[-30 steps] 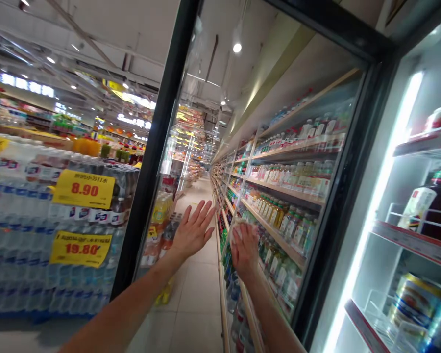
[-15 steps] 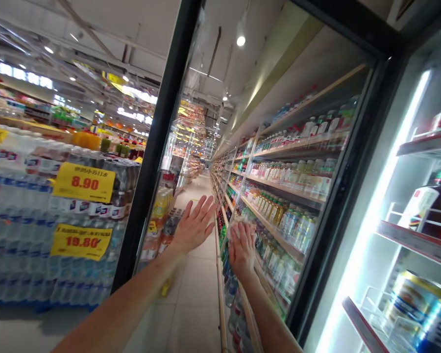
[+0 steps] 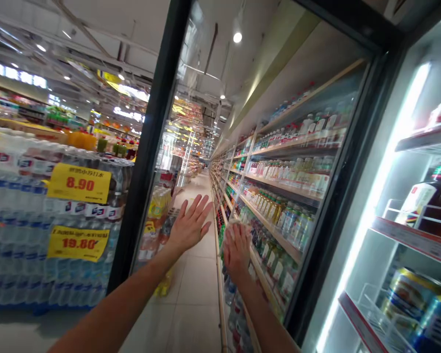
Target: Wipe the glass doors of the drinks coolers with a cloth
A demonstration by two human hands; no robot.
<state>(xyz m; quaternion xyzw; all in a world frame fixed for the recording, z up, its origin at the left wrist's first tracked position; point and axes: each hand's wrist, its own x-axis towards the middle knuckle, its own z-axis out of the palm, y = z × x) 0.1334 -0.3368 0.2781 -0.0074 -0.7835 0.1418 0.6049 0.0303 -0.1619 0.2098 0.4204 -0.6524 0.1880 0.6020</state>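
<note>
My right hand (image 3: 237, 252) lies flat against the glass door of a drinks cooler (image 3: 279, 215), its fingers pointing up. A pale patch shows at its fingertips, and I cannot tell whether it is a cloth or a reflection. My left hand (image 3: 190, 226) is raised with its fingers spread, touching nothing I can make out, in front of the black door frame's glass (image 3: 154, 211). Behind the glass, rows of bottled drinks (image 3: 279, 215) stand on wooden-edged shelves.
A stack of shrink-wrapped water bottles (image 3: 40, 235) stands at left, with yellow price signs (image 3: 79, 183) on it. A long tiled aisle (image 3: 194, 294) runs ahead. At right, a lit cooler section holds cans (image 3: 415, 309) and a dark bottle (image 3: 426, 206).
My right hand has shifted slightly left across the glass, and the whole view has swung a little. My left hand keeps the same spread pose.
</note>
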